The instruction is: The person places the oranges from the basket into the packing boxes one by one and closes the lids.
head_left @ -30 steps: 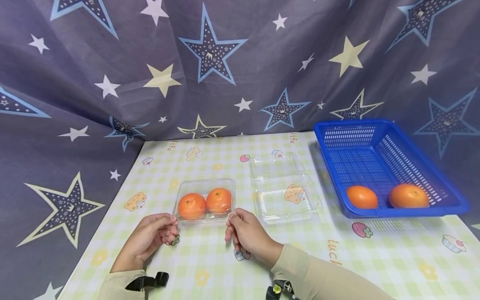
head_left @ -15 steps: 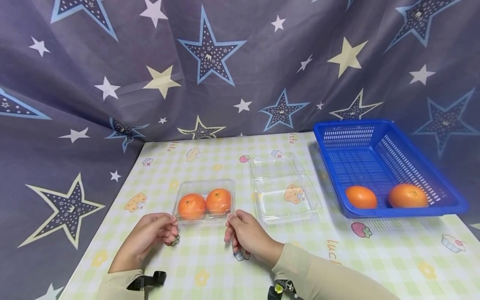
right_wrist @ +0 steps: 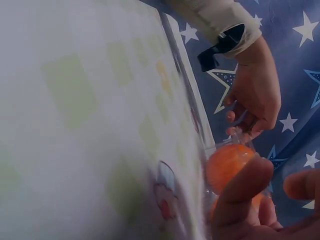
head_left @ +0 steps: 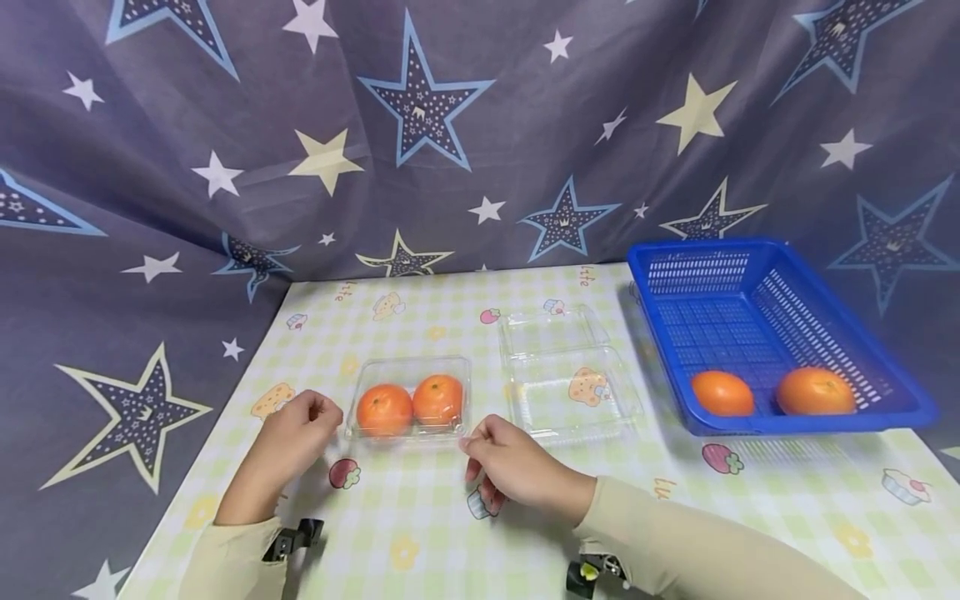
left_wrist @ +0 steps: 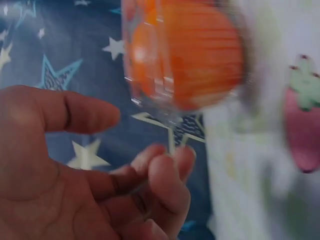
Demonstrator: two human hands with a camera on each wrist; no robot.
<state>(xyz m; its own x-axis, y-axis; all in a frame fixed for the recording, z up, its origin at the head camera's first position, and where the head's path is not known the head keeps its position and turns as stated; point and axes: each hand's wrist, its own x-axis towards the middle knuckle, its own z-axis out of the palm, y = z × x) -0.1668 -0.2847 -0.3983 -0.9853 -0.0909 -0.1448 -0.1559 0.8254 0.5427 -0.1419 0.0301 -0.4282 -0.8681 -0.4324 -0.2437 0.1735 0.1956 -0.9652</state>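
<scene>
A clear plastic clamshell box lies with its lid down on the table, two oranges side by side inside. Just off its left side is my left hand, fingers loosely curled. The left wrist view shows a gap between that thumb and the fingers, with nothing held. My right hand is by the box's front right corner, fingertips at or very near the rim; contact is unclear. Its thumb and fingers stand apart in the right wrist view, partly covering the oranges.
A second clear clamshell box lies spread open right of the first. Farther right stands a blue plastic basket holding two oranges. A checked cloth covers the table, and a star-patterned curtain hangs behind.
My left hand has let go of the box's front left corner and moved left and up. My right hand has shifted slightly right, its fingers loosening. The box and oranges stay put.
</scene>
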